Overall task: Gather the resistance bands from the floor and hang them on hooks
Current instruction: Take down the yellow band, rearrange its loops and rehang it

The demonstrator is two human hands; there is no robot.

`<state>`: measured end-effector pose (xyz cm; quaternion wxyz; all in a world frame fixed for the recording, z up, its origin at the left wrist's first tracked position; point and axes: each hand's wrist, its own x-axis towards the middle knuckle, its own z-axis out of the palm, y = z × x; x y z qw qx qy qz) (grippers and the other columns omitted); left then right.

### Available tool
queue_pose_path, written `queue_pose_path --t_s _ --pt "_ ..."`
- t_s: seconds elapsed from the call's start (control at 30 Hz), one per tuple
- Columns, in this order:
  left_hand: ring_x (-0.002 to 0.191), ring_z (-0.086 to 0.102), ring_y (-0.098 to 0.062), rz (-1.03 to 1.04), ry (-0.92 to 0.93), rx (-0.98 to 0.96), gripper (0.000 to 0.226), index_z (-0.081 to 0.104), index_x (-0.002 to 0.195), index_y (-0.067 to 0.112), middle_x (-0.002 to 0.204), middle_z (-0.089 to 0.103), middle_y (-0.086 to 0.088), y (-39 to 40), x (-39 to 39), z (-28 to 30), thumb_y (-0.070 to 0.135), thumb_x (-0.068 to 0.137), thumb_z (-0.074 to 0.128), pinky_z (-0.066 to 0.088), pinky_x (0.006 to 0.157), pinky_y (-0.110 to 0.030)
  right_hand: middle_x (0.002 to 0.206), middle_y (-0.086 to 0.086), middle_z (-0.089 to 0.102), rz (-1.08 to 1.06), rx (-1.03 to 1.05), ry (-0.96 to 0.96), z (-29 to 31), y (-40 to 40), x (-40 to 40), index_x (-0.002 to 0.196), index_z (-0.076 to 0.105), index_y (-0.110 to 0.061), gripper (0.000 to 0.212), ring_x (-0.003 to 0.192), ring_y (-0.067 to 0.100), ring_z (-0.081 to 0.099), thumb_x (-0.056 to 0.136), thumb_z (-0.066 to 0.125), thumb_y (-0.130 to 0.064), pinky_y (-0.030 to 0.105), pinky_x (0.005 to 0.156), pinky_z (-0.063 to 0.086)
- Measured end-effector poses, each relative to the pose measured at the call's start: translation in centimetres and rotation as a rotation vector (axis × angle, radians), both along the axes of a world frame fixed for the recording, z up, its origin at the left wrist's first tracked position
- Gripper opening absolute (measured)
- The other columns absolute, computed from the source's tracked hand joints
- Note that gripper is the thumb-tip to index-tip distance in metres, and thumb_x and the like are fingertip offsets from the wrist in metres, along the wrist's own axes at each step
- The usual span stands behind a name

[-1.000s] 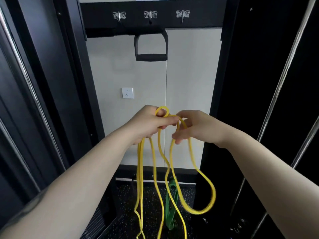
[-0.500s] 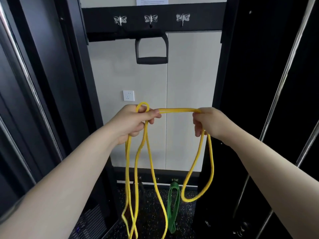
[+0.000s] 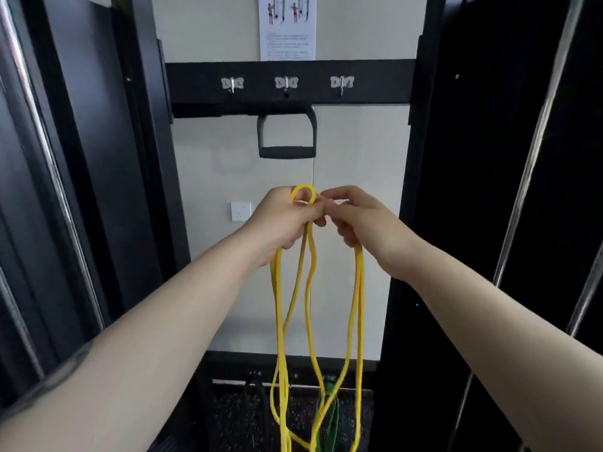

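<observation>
A long yellow resistance band [image 3: 309,288] hangs in several loops from both my hands, held at chest height. My left hand [image 3: 280,220] grips a bunch of strands, with a small loop sticking up above the fingers. My right hand [image 3: 365,223] pinches the band right beside it, fingertips touching the left hand. Three silver butterfly hooks sit on a black rail above: the left hook [image 3: 232,83], the middle hook [image 3: 286,83], the right hook [image 3: 342,83]. A green band [image 3: 331,422] lies on the dark floor behind the yellow loops.
A black stirrup handle [image 3: 286,138] hangs below the middle hook. Black machine columns with chrome rods [image 3: 535,148] close in both sides. A wall socket [image 3: 240,211] and an exercise poster [image 3: 287,26] are on the pale wall. A black strap [image 3: 257,393] lies on the floor.
My hands, half a second ago apart with the band stretched between them, have come together again. The view has tilted up, so the hooks sit lower in frame.
</observation>
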<state>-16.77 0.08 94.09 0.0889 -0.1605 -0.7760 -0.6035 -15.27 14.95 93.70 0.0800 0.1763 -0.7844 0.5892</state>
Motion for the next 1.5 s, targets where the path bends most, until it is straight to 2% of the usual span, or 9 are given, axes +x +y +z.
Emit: queue_pose_path --t_s 0.13,0.3,0.63,0.9,1.0,1.13,1.3,1.37,1.5 --pt "0.036 0.022 -0.008 -0.079 -0.083 -0.039 0.010 0.061 0.090 0.010 0.065 0.061 0.002 -1.3 -1.7 1.7 0.020 0.092 0.062 0.015 0.036 -0.014 0.067 -0.015 0.054 -0.079 0.230 0.241 1.2 0.0 -1.0 0.113 0.062 -0.019 0.023 0.054 -0.004 0.046 0.097 0.054 -0.034 0.008 0.052 0.036" --pt "0.036 0.021 -0.006 -0.160 -0.166 -0.174 0.032 0.068 0.100 0.002 0.070 0.059 0.002 -3.4 -4.4 2.7 0.031 0.088 0.068 0.013 0.036 -0.015 0.066 -0.011 0.051 -0.227 0.332 0.313 2.3 0.4 -3.6 0.098 0.070 -0.017 0.019 0.051 0.000 0.045 0.096 0.056 -0.030 0.008 0.046 0.034" --pt "0.036 0.024 -0.006 -0.045 -0.024 -0.015 0.023 0.073 0.093 0.006 0.068 0.061 0.003 -2.2 -13.7 4.7 0.028 0.091 0.066 0.015 0.036 -0.016 0.078 0.000 0.060 -0.394 0.269 0.351 4.5 3.0 -12.8 0.099 0.067 -0.015 0.018 0.055 0.008 0.042 0.099 0.051 -0.023 0.008 0.040 0.032" --pt "0.039 0.035 -0.009 0.180 0.198 0.110 0.024 0.067 0.096 0.006 0.075 0.071 -0.001 2.8 -22.8 7.9 0.029 0.089 0.067 0.025 0.037 -0.017 0.091 -0.006 0.058 -0.422 0.232 0.576 8.5 6.5 -23.0 0.110 0.069 -0.019 0.019 0.060 0.002 0.043 0.097 0.056 -0.022 0.015 0.055 0.031" --pt "0.033 0.046 0.001 0.265 0.325 0.062 0.024 0.067 0.096 0.007 0.072 0.073 0.002 4.0 -25.6 10.1 0.030 0.089 0.067 0.033 0.047 -0.022 0.086 -0.009 0.057 -0.426 0.183 0.637 10.5 7.4 -26.5 0.100 0.065 -0.019 0.009 0.062 0.005 0.046 0.096 0.059 -0.023 0.019 0.053 0.034" --pt "0.032 0.045 0.001 0.305 0.340 0.174 0.022 0.067 0.097 0.007 0.080 0.075 -0.001 5.6 -28.9 12.9 0.027 0.088 0.069 0.034 0.046 -0.020 0.082 -0.013 0.059 -0.465 0.109 0.685 13.0 7.4 -30.9 0.093 0.065 -0.020 0.005 0.071 0.001 0.052 0.094 0.061 -0.022 0.013 0.058 0.035" --pt "0.057 0.064 0.001 0.388 0.405 0.309 0.019 0.068 0.091 0.008 0.076 0.075 0.002 7.2 -33.2 15.7 0.026 0.086 0.072 0.047 0.062 -0.024 0.085 -0.003 0.064 -0.445 -0.120 0.601 16.4 6.1 -35.6 0.091 0.064 -0.019 0.003 0.071 0.014 0.058 0.092 0.061 -0.021 0.027 0.062 0.045" --pt "0.070 0.070 -0.003 0.424 0.457 0.264 0.017 0.068 0.087 0.010 0.076 0.075 0.002 7.7 -34.6 16.5 0.026 0.086 0.072 0.051 0.069 -0.027 0.092 0.002 0.066 -0.450 -0.198 0.583 17.3 5.6 -36.6 0.093 0.061 -0.021 0.002 0.072 0.019 0.061 0.093 0.060 -0.019 0.027 0.059 0.048" --pt "0.076 0.067 -0.016 0.644 0.631 -0.068 0.017 0.064 0.085 0.015 0.080 0.071 0.000 8.5 -36.2 16.9 0.031 0.088 0.066 0.054 0.064 -0.033 0.092 0.004 0.067 -0.521 -0.194 0.557 17.6 5.4 -38.3 0.097 0.062 -0.017 0.004 0.065 0.019 0.067 0.094 0.060 -0.019 0.026 0.052 0.055"
